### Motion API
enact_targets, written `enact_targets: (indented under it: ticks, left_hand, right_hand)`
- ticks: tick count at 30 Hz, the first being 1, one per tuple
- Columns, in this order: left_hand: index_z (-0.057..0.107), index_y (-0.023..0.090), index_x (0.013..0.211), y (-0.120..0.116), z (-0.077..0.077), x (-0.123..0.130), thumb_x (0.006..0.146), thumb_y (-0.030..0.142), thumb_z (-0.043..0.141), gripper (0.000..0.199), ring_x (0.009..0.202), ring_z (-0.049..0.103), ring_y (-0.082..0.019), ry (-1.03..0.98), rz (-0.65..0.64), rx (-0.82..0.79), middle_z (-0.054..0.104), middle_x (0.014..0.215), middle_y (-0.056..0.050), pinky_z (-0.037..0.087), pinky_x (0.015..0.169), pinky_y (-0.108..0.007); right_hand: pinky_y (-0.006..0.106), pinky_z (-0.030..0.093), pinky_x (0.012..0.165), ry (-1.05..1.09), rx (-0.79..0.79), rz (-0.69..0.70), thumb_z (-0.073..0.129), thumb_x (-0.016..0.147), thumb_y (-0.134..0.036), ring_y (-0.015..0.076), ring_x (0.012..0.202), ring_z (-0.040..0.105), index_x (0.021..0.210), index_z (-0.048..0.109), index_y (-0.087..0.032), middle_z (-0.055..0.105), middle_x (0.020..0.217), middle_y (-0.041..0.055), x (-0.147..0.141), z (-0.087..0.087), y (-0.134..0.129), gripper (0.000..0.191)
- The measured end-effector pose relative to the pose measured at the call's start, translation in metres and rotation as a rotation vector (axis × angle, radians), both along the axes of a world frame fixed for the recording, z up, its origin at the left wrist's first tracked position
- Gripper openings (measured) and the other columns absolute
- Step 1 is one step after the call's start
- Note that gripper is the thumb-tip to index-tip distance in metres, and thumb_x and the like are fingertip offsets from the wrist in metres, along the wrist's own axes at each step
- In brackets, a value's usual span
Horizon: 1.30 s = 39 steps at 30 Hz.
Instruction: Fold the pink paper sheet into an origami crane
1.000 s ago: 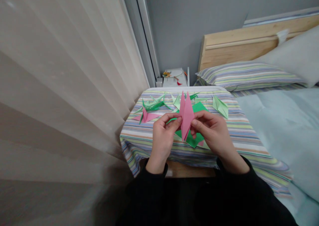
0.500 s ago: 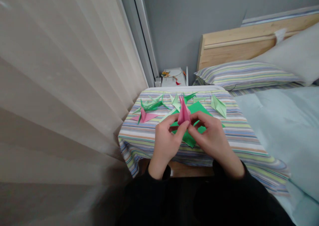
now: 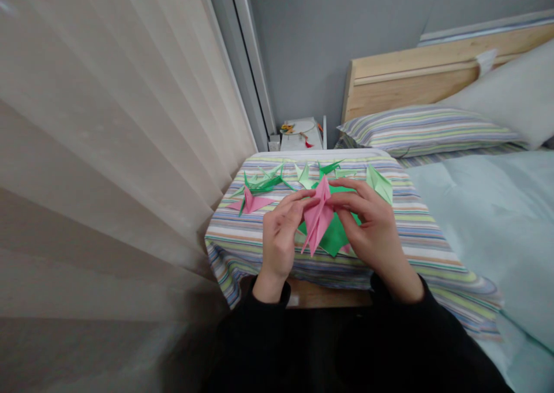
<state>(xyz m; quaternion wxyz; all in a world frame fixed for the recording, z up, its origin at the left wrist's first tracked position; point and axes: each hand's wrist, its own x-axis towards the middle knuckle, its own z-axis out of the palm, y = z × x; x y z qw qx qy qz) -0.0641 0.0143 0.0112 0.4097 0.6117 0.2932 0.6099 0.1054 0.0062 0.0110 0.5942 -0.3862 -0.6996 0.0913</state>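
A folded pink paper, long and diamond-shaped with two narrow points toward me, is held between both hands above the table. My left hand pinches its upper left edge. On the other side, the fingers of my right hand grip its upper right edge. Beneath lies a green paper sheet, partly hidden by the hands. A pink paper crane rests at the left beside green folded cranes. Behind my right hand is a pale green folded paper.
The table has a striped cloth. A beige curtain hangs at the left. At the right are a bed with a pale blue cover and a striped pillow. A white stand is behind the table.
The pink paper has been turned so its narrow points face me and its wide side shows. Both hands have shifted their fingers to its upper edges.
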Motion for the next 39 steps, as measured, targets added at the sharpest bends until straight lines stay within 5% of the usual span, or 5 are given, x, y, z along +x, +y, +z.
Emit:
enact_targets:
  ticks: [5,10,15,25,39]
  left_hand:
    - [0.086,0.023,0.094,0.0,0.004,0.007,0.077,0.026,0.09,0.017,0.124,0.069,-0.029,-0.044,0.063,-0.065,0.075,0.131,-0.01,0.055,0.107,-0.044]
    - [0.086,0.024,0.096,0.002,0.001,0.005,0.082,0.025,0.085,0.014,0.122,0.071,-0.027,-0.087,-0.01,-0.129,0.08,0.121,-0.007,0.051,0.111,-0.042]
    - [0.086,0.025,0.098,0.003,-0.003,0.003,0.091,0.039,0.078,0.018,0.111,0.072,-0.022,-0.111,-0.11,-0.237,0.082,0.109,-0.005,0.05,0.107,-0.036]
    - [0.083,0.023,0.11,0.002,0.003,0.003,0.058,0.025,0.101,0.055,0.098,0.073,-0.023,-0.094,-0.266,-0.338,0.082,0.105,-0.005,0.056,0.089,-0.034]
    - [0.085,0.022,0.105,0.002,-0.004,0.005,0.071,0.035,0.095,0.038,0.092,0.076,-0.022,-0.087,-0.208,-0.375,0.084,0.103,-0.008,0.059,0.088,-0.034]
  right_hand:
    - [0.046,0.048,0.11,0.194,-0.242,0.217,0.065,0.096,-0.02,0.0289,0.139,0.058,0.094,0.078,-0.024,0.072,0.132,0.0092,-0.002,0.002,-0.004,0.014]
    - [0.035,0.055,0.088,0.361,-0.398,0.447,0.076,0.092,-0.03,0.021,0.095,0.07,0.091,0.077,-0.024,0.076,0.095,0.0027,-0.007,0.002,-0.003,0.006]
    - [0.035,0.053,0.082,0.297,-0.335,0.362,0.083,0.087,-0.031,0.0211,0.09,0.066,0.083,0.073,-0.023,0.069,0.087,0.0021,-0.002,0.0,0.0,0.013]
    - [0.032,0.048,0.069,0.056,-0.238,0.24,0.078,0.091,-0.027,0.0175,0.075,0.062,0.082,0.073,-0.021,0.068,0.081,0.0017,0.012,0.005,0.001,0.011]
    - [0.032,0.048,0.064,0.139,-0.36,0.247,0.078,0.088,-0.044,0.0183,0.071,0.063,0.076,0.071,-0.022,0.069,0.076,0.0018,0.014,0.008,0.002,0.027]
